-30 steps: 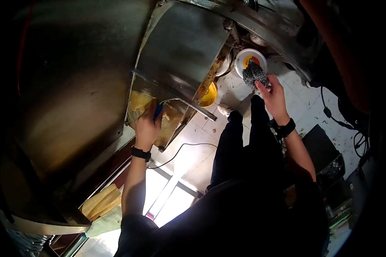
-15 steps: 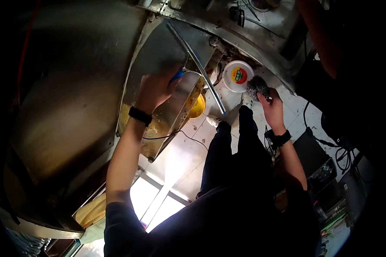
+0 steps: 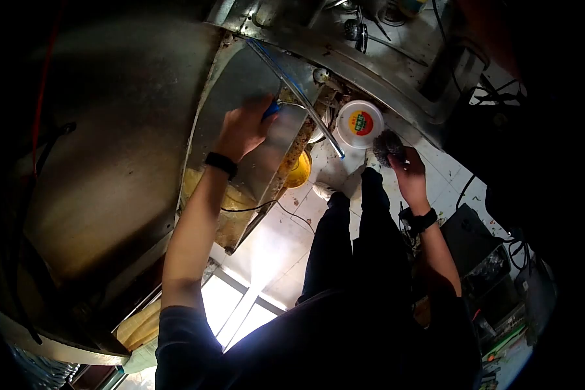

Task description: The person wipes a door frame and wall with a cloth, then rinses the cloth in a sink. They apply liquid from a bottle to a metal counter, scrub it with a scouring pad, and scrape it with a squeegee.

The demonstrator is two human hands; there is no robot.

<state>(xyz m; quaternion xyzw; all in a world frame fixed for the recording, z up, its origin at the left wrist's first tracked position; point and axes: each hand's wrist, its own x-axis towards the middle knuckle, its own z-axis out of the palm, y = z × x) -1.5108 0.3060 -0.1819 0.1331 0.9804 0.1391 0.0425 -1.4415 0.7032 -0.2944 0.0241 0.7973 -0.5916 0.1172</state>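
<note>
My left hand (image 3: 244,132) is closed round the blue handle of a squeegee (image 3: 300,99). The squeegee's long metal bar slants over a greasy metal surface (image 3: 257,71) and past its stained edge, with its lower end above the floor. In my right hand (image 3: 411,174), the fingers pinch a dark ball of steel wool scrubber (image 3: 388,147). The scrubber overlaps the edge of a white round lid (image 3: 361,125) with a red, yellow and green label.
A yellow round container (image 3: 298,170) sits beneath the surface's stained edge. A thin black cable (image 3: 292,211) crosses the tiled floor (image 3: 276,237). A large metal panel (image 3: 123,130) rises at left. Ladle-like utensils (image 3: 354,29) lie at the top. Dark boxes (image 3: 465,237) stand at right.
My left hand and the squeegee have shifted slightly, the bar's lower end now higher in view. My right hand with the scrubber has moved a little down and left.
</note>
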